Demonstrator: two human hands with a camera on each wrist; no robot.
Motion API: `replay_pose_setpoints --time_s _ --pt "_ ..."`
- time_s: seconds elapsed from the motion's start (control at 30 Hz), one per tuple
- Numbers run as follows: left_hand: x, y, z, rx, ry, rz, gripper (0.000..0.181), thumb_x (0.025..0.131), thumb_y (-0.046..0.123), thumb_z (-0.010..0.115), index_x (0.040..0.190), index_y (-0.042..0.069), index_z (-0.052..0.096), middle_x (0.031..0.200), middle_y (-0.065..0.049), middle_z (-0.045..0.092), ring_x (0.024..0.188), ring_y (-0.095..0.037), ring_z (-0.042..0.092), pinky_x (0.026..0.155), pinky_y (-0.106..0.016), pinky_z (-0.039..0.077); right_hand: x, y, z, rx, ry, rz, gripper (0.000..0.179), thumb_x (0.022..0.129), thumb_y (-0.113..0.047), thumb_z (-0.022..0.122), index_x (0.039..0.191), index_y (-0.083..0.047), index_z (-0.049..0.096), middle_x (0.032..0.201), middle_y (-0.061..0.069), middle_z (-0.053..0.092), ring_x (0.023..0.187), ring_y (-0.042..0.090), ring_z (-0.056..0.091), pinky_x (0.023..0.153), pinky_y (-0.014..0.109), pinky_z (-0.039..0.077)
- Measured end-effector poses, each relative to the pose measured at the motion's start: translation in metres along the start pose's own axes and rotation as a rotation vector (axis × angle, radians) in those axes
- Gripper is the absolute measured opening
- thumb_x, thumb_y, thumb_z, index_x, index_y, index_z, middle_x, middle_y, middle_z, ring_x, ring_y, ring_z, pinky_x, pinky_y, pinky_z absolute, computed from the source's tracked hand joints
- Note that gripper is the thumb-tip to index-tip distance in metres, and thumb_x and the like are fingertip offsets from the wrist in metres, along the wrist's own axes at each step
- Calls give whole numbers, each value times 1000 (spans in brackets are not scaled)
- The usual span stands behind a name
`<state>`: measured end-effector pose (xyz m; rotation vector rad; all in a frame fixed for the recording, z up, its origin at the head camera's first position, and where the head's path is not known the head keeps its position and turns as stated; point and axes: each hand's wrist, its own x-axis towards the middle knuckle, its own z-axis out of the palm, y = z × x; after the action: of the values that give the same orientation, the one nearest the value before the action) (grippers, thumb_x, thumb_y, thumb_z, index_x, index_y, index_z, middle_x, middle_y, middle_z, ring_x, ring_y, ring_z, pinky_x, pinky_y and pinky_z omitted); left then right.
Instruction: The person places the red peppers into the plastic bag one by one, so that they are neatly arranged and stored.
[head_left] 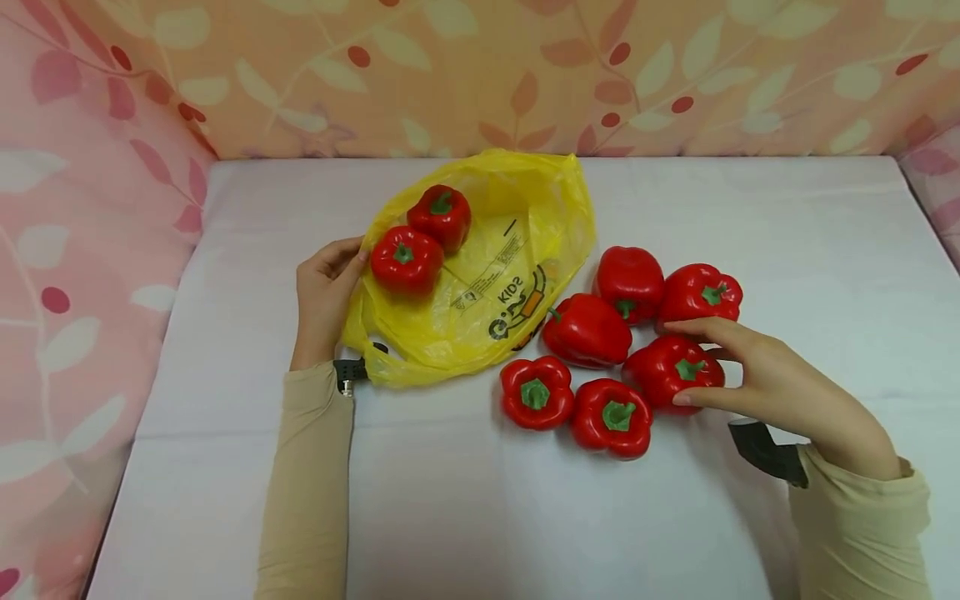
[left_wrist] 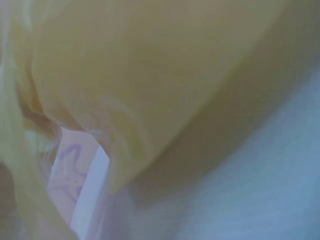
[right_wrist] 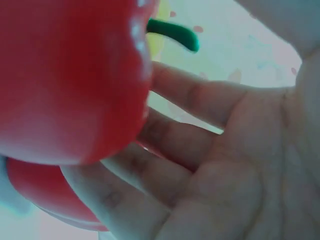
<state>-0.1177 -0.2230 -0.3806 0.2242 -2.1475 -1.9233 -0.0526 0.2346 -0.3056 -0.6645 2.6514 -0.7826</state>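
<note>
A yellow plastic bag [head_left: 487,275] lies with its mouth spread wide, dark print on its inner side. Inside, at its left, are two red bell peppers, one nearer [head_left: 408,265] and one behind it [head_left: 442,225]. My left hand [head_left: 326,287] pinches the bag's left rim between thumb and fingers. In the left wrist view the yellow film [left_wrist: 150,60] covers most of the picture. To the right of the bag, my right hand [head_left: 772,383] holds a red bell pepper [head_left: 671,367], thumb at the near side and fingers round the far side. Its green stem [right_wrist: 175,34] shows in the right wrist view.
More red bell peppers cluster around the held one: two in front [head_left: 536,393] [head_left: 613,418], one against the bag [head_left: 588,331], and two behind [head_left: 630,279] [head_left: 701,293]. A white cloth [head_left: 465,492] covers the table. Patterned fabric [head_left: 480,75] hangs along the back edge.
</note>
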Motion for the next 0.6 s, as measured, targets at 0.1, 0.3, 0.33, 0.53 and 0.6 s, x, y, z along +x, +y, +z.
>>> replay_pose_setpoints --time_s 0.1,0.3,0.33,0.53,0.6 --pt "1 2 1 17 3 -1 21 90 11 64 108 1 69 103 -4 68 93 -14 62 84 -19 51 0 -1 -2 -6 12 3 71 70 -28 84 131 -11 51 125 6 54 102 22 56 75 28 54" --pt "0 4 -1 13 5 0 21 90 11 64 108 1 69 102 -3 68 93 -14 62 83 -18 51 0 -1 -5 -18 -62 0 80 69 -37 83 136 -14 47 130 3 50 112 20 48 81 43 52" --pt "0 4 -1 8 4 2 21 90 11 64 108 1 69 103 -3 68 93 -14 62 83 -18 51 -1 -1 -5 -14 -82 7 82 69 -38 83 138 -15 45 132 3 48 113 21 47 83 45 50" --pt "0 3 -1 -26 -6 16 21 89 12 65 107 1 70 103 -4 68 95 -15 63 85 -19 51 0 2 -4 23 -132 51 89 68 -34 85 141 -13 38 134 12 47 114 31 47 83 54 50" --pt "0 2 1 -37 -12 17 21 89 11 65 107 1 70 102 -4 68 95 -15 63 85 -20 51 -2 3 -4 20 -117 65 87 68 -32 85 140 -12 39 130 12 50 110 31 50 81 53 50"
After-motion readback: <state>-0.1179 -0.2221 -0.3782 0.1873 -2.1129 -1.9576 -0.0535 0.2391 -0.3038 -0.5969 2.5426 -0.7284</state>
